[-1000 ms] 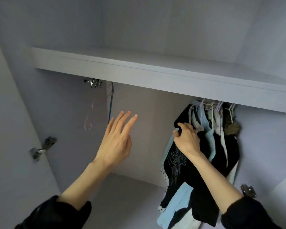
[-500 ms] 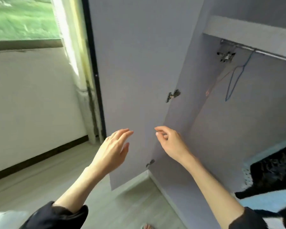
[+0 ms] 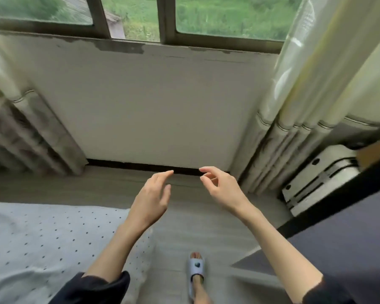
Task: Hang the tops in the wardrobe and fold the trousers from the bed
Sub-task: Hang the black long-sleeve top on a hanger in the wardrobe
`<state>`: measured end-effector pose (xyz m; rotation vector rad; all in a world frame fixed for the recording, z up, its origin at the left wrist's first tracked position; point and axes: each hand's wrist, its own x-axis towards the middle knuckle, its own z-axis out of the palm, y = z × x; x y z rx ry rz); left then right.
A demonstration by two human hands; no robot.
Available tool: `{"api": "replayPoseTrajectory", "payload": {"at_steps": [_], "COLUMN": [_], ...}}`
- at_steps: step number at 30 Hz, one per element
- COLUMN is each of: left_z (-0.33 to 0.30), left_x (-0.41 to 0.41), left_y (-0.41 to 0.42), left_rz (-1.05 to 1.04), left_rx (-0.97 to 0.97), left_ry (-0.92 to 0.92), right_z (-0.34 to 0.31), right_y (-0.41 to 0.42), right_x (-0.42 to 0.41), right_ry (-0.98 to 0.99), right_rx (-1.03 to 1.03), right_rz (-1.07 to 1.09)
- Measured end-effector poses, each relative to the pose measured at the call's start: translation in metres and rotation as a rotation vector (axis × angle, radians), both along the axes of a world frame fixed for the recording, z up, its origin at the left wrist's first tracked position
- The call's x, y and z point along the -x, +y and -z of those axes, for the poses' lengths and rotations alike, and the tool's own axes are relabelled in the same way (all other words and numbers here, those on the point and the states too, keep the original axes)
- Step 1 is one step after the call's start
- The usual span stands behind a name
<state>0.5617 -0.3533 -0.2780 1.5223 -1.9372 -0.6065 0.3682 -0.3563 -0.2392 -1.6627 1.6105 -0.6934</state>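
Both hands are empty, the left hand (image 3: 152, 199) and right hand (image 3: 223, 188) loosely spread over the wooden floor (image 3: 110, 185). No garment shows on the dotted grey bed (image 3: 42, 238) at left; best to reach there next and lift one garment.

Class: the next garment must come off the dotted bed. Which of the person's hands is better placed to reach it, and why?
Left, probably. The left hand hangs empty over the near edge of the bed; the right hand, also empty, is farther off, toward the curtain.
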Motion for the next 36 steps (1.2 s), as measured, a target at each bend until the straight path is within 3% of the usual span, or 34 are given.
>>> {"api": "replayPoseTrajectory", "payload": {"at_steps": [6,13,20,25,36], "left_z": [0.009,0.025,0.042,0.067,0.055], "left_x": [-0.054,-0.128,-0.250,-0.321,-0.484], "left_y": [-0.096,-0.144,-0.193,-0.230,-0.244], "left_rz": [-0.310,-0.594,-0.962,-1.095,-1.485], "left_rx": [-0.067,-0.211,-0.215,-0.258,-0.268], "left_ry": [0.055,0.094,0.148,0.214,0.276], "right_z": [0.012,0.021,0.033,0.040,0.044], "right_y": [-0.146,-0.263,-0.366,-0.422,-0.466], "right_x": [-0.059,-0.139,-0.292,-0.410,-0.666], "right_ry": [0.017,0.069,0.081,0.125,0.164], "right_rx": [-0.071,-0.146,-0.180,-0.176,-0.168], "right_rz": [-0.221,-0.505,-0.839,-1.012,-1.427]}}
